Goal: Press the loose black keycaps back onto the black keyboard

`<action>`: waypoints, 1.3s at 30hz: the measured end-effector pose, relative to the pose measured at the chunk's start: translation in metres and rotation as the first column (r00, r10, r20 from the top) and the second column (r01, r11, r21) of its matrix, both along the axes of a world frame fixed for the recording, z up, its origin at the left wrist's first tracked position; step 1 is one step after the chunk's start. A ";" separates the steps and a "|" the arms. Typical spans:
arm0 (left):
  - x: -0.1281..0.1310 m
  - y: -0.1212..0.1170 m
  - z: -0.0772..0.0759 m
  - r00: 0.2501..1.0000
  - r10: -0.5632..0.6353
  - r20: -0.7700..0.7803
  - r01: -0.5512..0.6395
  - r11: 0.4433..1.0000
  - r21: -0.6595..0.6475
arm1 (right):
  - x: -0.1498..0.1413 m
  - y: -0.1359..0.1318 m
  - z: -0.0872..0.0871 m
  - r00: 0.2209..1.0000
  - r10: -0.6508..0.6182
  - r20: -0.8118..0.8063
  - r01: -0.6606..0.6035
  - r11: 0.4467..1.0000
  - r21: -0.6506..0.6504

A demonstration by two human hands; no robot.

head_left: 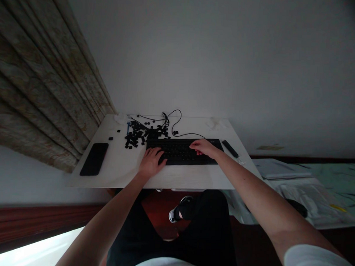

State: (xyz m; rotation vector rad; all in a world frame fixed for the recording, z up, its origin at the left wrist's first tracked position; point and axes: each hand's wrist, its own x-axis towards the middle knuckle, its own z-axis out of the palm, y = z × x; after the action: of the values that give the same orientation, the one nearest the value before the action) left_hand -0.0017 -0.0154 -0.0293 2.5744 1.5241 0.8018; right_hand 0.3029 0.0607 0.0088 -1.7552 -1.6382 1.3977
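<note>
Head view, tilted. Keyboard [182,152] flat on a white desk [181,181], near the far edge, both hands on it. Left hand [151,162] at the keyboard's left end, fingers [160,157] slightly spread and curled down onto the keys; any pinch too small to tell. Right hand [204,147] over the right part, fingers [193,146] loosely together, tips on the keys, with no clear pinch. Against the keyboard's left end, a heap of loose keycaps [136,134], a few strays farther left, then a phone [94,159] lying flat. Beyond the heap, a looped cable [172,119]. Just right of the keyboard, a black bar [230,149].
</note>
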 end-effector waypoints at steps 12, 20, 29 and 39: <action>0.000 -0.001 -0.004 1.000 -0.008 -0.020 0.008 1.000 0.000 | -0.012 0.005 0.004 0.994 -0.067 0.087 0.070 0.997 -0.037; 0.000 -0.001 -0.005 1.000 -0.010 -0.012 0.010 1.000 0.001 | -0.010 0.008 0.001 0.987 -0.020 0.159 0.021 1.000 -0.009; 0.001 -0.002 -0.002 1.000 -0.008 0.006 0.009 0.999 -0.037 | -0.008 0.016 0.000 0.967 0.063 0.247 -0.053 0.998 -0.046; 0.000 -0.002 0.000 1.000 0.000 0.015 0.001 1.000 -0.021 | -0.017 -0.017 -0.009 0.913 -0.128 0.388 -0.005 0.946 0.324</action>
State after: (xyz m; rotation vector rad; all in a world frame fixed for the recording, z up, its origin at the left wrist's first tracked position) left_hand -0.0016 -0.0172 -0.0294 2.5477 1.5196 0.7983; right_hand 0.2860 0.0439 -0.0007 -1.9623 -1.8653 0.7097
